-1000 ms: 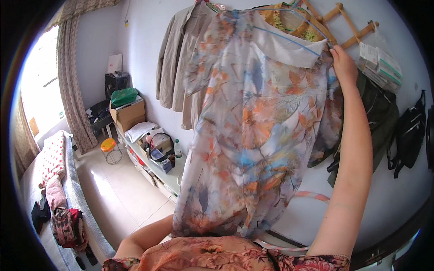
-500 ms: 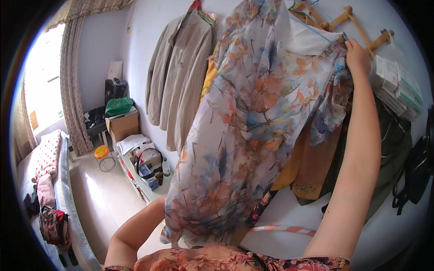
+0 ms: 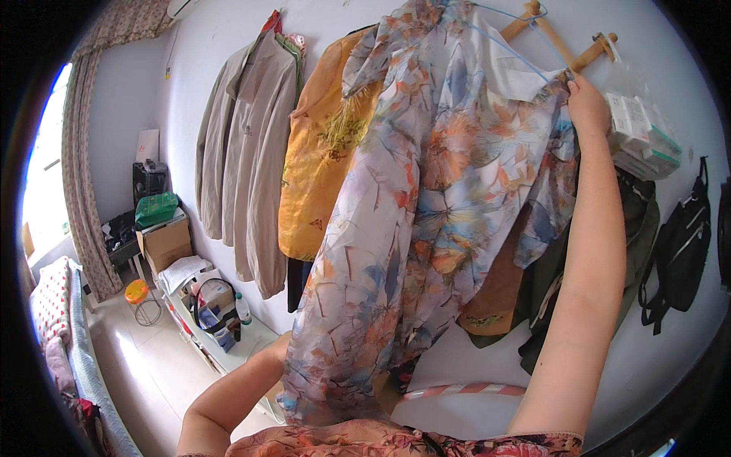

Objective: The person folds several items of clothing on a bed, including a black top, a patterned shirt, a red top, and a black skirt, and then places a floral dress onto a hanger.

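A long, sheer floral dress [image 3: 449, 167] in white, orange and blue hangs on a thin blue hanger [image 3: 521, 47] in front of me. My right hand [image 3: 588, 108] is raised high and closed at the dress's right shoulder, by the end of the hanger. The dress's white lining shows at the neckline. My left forearm [image 3: 244, 388] reaches behind the lower left side of the dress. The cloth hides that hand, so its fingers cannot be made out. Behind the dress, a yellow garment [image 3: 320, 167] hangs on the wall.
A beige jacket [image 3: 247, 160] hangs at the left. Wooden pegs [image 3: 594, 53], a plastic bag of boxes [image 3: 640, 133] and a black bag [image 3: 681, 244] are on the right wall. A low white cabinet [image 3: 255, 343] holds a bottle [image 3: 243, 308]. A bed [image 3: 95, 365] stands far left.
The view has shifted, so the room sits farther left in it. More of the yellow garment shows left of the dress. My right hand stays at the dress's shoulder.
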Demonstrator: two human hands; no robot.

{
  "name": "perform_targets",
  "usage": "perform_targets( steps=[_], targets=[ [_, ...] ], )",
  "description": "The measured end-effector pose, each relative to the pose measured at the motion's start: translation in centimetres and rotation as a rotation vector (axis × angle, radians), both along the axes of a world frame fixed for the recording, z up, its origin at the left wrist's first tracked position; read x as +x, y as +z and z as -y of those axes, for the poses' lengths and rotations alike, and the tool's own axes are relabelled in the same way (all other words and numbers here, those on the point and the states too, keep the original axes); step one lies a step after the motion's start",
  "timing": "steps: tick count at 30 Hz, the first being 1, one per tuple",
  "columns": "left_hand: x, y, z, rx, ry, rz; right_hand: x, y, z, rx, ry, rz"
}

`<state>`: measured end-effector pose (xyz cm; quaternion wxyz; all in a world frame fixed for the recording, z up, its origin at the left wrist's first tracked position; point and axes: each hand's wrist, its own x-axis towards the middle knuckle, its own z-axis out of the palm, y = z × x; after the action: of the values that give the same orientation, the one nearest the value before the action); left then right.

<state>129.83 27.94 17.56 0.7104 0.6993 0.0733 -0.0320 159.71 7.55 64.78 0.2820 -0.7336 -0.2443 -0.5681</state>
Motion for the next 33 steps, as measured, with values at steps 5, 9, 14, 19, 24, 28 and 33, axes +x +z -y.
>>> perform_targets(
  steps=[5,9,14,19,24,28,33],
  targets=[
    [-0.2,-0.4,0.6,-0.005,-0.033,-0.003,0.1,0.2,0.2,-0.112,-0.056,-0.023],
    [-0.2,-0.9,1.7,0.006,-0.074,-0.023,0.0,-1.0,-0.7,-0.114,-0.09,-0.163],
    [1.4,-1.6,3.9,0.04,-0.189,-0.033,-1.1,-5.2,-1.0,-0.006,-0.067,0.56],
    [-0.7,-2.1,3.8,0.065,-0.134,-0.028,-8.4,-14.4,-1.9,-0.279,0.506,0.685],
    [-3.2,-6.1,-2.8,0.175,0.601,0.091,-6.4,-25.0,1.9,-0.623,0.536,0.358],
    [-7.5,-4.1,-7.7,0.351,1.292,0.259,-1.2,-32.1,4.9,-0.634,0.325,0.113],
    [-12.2,-6.2,-6.6,0.443,1.291,0.266,-3.4,-40.4,8.4,-0.514,0.454,-0.223]
  ],
)
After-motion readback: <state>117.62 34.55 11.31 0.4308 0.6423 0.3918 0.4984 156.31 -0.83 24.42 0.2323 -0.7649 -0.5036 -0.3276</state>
